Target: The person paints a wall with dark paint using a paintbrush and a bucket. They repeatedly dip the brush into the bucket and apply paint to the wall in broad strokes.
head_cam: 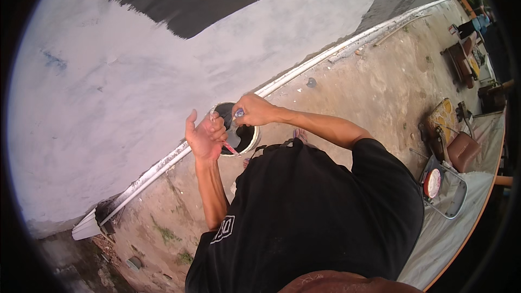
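Observation:
My left hand (206,136) is curled around the handle (231,149) of a bucket, its thumb raised. The bucket (257,139) has a pale rim and holds dark grey paint (246,132). Over the bucket's opening, my right hand (257,110) grips a hand tool (239,112) with a bluish handle end. The tool's lower part points down into the bucket, and I cannot tell whether it is a brush or a scraper. In front of me stands a pale wall (134,89) with a patch of dark grey paint (195,0) higher up.
White pipe (293,74) runs along the wall's foot. On the right are a worn chair (464,150), a metal-framed seat (456,199) bearing a red-rimmed lid or tub (432,183), and another brown chair (462,63). Farther off is a person (476,24). A small cup (133,263) lies lower left.

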`<state>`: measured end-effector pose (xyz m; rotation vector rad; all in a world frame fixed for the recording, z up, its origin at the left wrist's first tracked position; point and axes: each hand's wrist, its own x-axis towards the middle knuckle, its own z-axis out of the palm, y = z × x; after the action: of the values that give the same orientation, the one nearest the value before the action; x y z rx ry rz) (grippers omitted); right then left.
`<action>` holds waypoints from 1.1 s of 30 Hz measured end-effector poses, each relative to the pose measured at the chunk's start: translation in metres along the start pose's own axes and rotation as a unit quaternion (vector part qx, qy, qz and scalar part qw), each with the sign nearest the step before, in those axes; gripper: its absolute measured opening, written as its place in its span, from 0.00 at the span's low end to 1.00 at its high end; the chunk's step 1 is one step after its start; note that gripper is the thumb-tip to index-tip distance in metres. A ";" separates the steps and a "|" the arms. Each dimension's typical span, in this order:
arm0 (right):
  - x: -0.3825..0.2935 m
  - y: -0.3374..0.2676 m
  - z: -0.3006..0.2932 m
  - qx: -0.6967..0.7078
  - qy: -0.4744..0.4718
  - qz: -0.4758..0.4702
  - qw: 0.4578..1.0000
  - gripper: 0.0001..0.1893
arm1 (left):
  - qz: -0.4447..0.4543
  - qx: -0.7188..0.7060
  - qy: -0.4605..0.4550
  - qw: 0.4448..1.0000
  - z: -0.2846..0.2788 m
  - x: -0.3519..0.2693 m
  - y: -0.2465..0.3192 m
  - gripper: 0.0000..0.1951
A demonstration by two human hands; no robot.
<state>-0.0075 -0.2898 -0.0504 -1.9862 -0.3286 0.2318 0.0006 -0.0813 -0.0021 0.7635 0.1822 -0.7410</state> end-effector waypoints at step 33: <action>-0.015 0.004 -0.001 -0.235 0.150 -0.220 0.935 0.12 | 0.007 0.014 -0.019 1.000 0.000 -0.001 0.005 0.29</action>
<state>-0.0210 -0.2971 -0.0537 -2.3053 -0.6637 -0.4746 0.0030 -0.0782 0.0005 0.7761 0.1330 -0.7445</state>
